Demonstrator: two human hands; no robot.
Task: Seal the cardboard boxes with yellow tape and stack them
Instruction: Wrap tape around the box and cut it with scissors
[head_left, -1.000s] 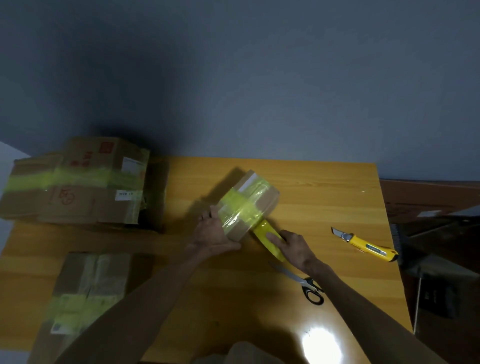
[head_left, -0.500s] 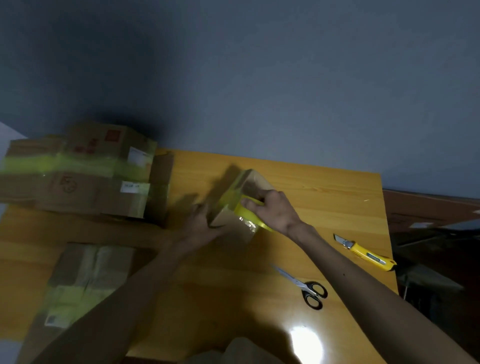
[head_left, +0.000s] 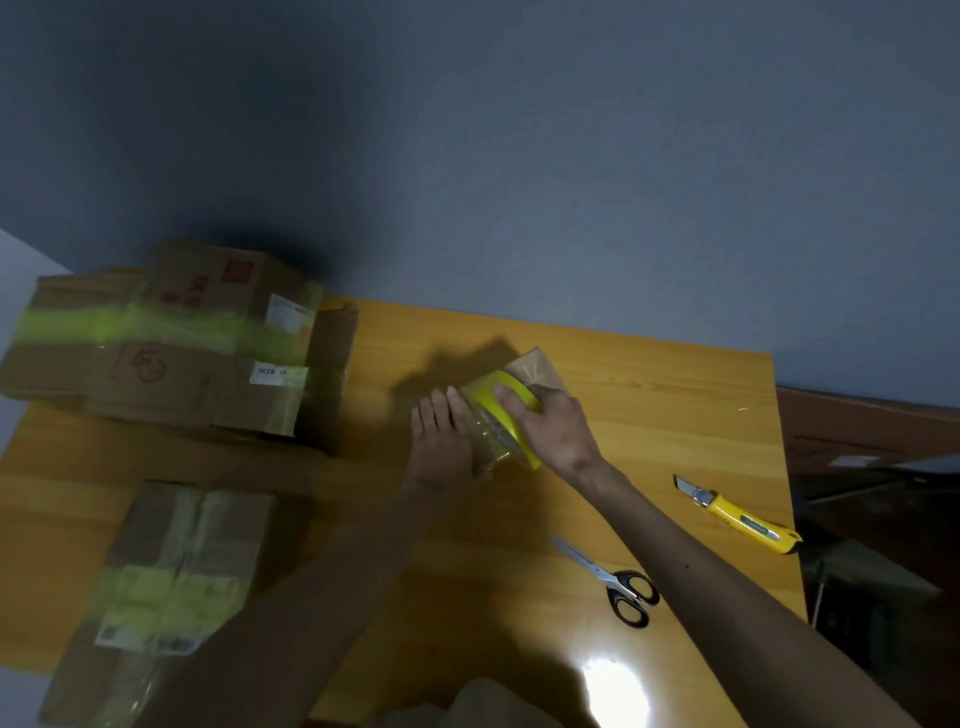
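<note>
Taping is the step in hand. The small cardboard box (head_left: 537, 366) sits mid-way across the counter (head_left: 649, 415). The left hand (head_left: 441, 441) presses flat on its left side, its grip apart. The right hand (head_left: 553, 431) has its grip clamped round the yellow tape roll (head_left: 511, 395) on the box. Next, I judge, the strip needs cutting with the scissors (head_left: 618, 582) lying near right. The box then goes to the taped boxes (head_left: 171, 343) far left.
</note>
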